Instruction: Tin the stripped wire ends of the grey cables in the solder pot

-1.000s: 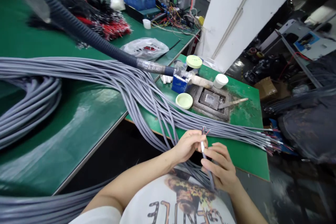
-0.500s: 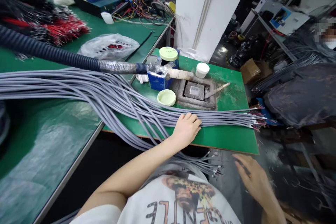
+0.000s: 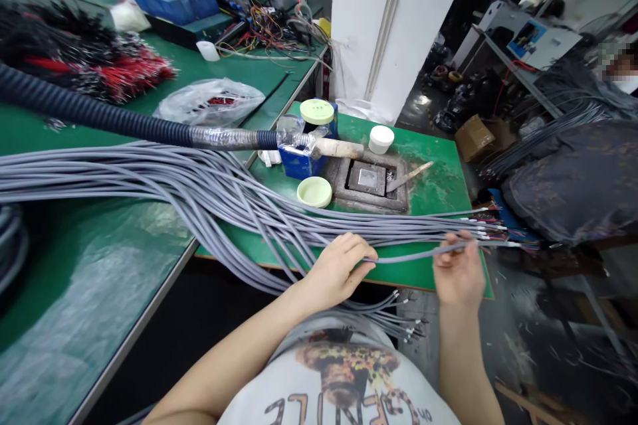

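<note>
A single grey cable (image 3: 406,257) runs between my two hands along the front edge of the small green table. My left hand (image 3: 343,265) is closed around it, just in front of the bundle. Farther right, my right hand (image 3: 458,269) pinches the same cable close to its stripped end, which points right past the table edge. Behind my hands lies a thick bundle of grey cables (image 3: 299,216), their stripped, coloured wire ends gathered at the right. Several more cable ends (image 3: 399,325) hang below the table, close to my shirt.
A solder pot (image 3: 369,177) with a wooden-looking stick sits behind the bundle. Near it are a ribbed hose (image 3: 124,109), a blue box (image 3: 299,163), a pale green lid (image 3: 314,192) and a white tub (image 3: 381,139). Another person's dark clothing (image 3: 573,179) shows at right.
My right hand has risen from beside the table and now grips a cable near its end. My left hand has come off the bundle's top toward me and holds that cable.
</note>
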A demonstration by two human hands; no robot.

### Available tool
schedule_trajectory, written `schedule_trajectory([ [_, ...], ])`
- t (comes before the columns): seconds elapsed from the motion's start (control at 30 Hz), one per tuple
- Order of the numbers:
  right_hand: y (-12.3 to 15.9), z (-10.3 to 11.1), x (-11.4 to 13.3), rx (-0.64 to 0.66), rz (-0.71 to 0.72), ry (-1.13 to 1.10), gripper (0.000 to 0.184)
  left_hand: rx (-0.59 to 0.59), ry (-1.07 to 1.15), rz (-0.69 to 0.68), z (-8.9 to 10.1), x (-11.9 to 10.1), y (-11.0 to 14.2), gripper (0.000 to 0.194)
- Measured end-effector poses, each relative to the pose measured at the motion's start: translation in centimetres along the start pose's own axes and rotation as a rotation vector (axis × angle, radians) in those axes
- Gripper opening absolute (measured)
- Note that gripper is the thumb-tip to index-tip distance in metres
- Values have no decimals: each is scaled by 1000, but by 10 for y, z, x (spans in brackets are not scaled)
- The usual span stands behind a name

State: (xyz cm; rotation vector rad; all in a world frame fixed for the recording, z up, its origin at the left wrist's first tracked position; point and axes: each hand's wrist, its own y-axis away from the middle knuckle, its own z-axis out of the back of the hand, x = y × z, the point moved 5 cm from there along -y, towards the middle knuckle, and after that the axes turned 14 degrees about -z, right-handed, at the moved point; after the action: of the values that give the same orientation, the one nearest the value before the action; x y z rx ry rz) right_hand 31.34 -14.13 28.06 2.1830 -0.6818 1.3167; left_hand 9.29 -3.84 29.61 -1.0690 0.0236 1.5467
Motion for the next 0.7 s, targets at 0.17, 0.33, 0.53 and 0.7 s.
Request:
schedule_trajectory([
  [0.17, 20, -6, 31, 44, 109, 479, 21, -77, 194, 39, 1, 0, -1, 20],
  [0.33, 46, -47, -4, 418, -70, 1043, 23, -291, 530, 283, -1, 11, -2, 21],
  [0.53, 47, -68, -22, 617, -95, 1116, 26, -460, 861, 498, -15, 28, 5, 26],
  [0.7, 49, -74, -30, 693, -108, 1127, 23, -512, 910, 506, -15, 26, 0, 26],
])
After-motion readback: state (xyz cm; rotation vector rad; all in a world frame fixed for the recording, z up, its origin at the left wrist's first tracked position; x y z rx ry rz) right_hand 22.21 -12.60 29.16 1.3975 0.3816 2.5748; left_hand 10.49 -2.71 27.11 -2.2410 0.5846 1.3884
